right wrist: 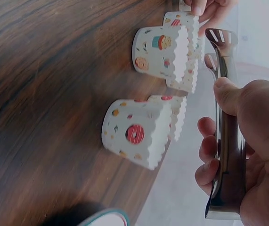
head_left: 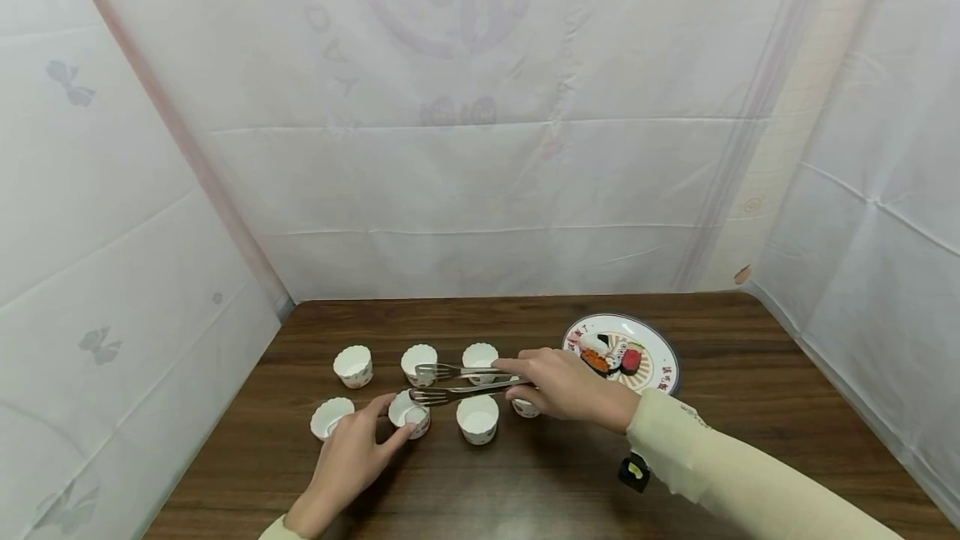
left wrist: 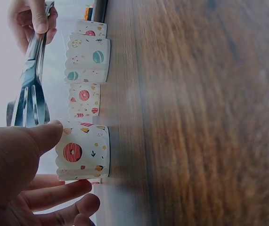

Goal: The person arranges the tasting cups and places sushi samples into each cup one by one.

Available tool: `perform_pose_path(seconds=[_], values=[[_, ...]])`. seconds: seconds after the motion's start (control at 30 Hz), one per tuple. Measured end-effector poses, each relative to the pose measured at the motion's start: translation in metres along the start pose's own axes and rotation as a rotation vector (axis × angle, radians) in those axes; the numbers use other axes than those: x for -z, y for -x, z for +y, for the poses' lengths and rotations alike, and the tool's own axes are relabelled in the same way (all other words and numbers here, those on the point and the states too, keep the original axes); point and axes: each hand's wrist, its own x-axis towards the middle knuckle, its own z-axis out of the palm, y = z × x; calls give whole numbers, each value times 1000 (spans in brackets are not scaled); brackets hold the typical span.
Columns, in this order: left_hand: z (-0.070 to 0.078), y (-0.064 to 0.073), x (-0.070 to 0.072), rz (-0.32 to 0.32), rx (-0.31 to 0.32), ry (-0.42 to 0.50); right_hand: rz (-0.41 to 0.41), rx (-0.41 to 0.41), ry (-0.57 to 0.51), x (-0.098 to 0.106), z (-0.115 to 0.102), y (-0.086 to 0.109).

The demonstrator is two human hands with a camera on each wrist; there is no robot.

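My left hand (head_left: 348, 452) holds a white scalloped paper baking cup (left wrist: 82, 153), thumb on one side and fingers on the other. The cup stands on the table and carries a pink doughnut print. My right hand (head_left: 566, 386) grips slotted metal tongs (right wrist: 228, 150) around their arms. The tong heads point left, standing apart above the cups, one of them over the rim of the held cup. Nothing shows between them. Another baking cup (head_left: 477, 421) stands just right of the held one. One more cup (head_left: 526, 409) is partly hidden under the right hand.
Several more baking cups form two rows, among them a far-left cup (head_left: 353, 367). A round plate (head_left: 666, 357) at the back right bears sushi-like pieces (head_left: 630, 358). A small dark piece with a green centre (head_left: 634, 473) lies beside the right sleeve. White cloth walls (head_left: 480, 190) border the wooden table (head_left: 525, 490).
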Motion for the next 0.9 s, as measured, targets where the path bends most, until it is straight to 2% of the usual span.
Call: perform_pose_path(seconds=[0.23,0.4,0.5,0.63,0.9], values=[[1,0,-1,75,-81,26,-13,-58,77,9,12,15],[6,-1,-1,134,-128,40,13,-54,26,15,23,27],[11,-2,-2,155,-151,78,23,-59,12,20,29,34],[16,-3,-4,158,-200,148,29,-75,35,26,36,43],[26,-3,-13,111,-263,201,60,-97,87,39,51,65]])
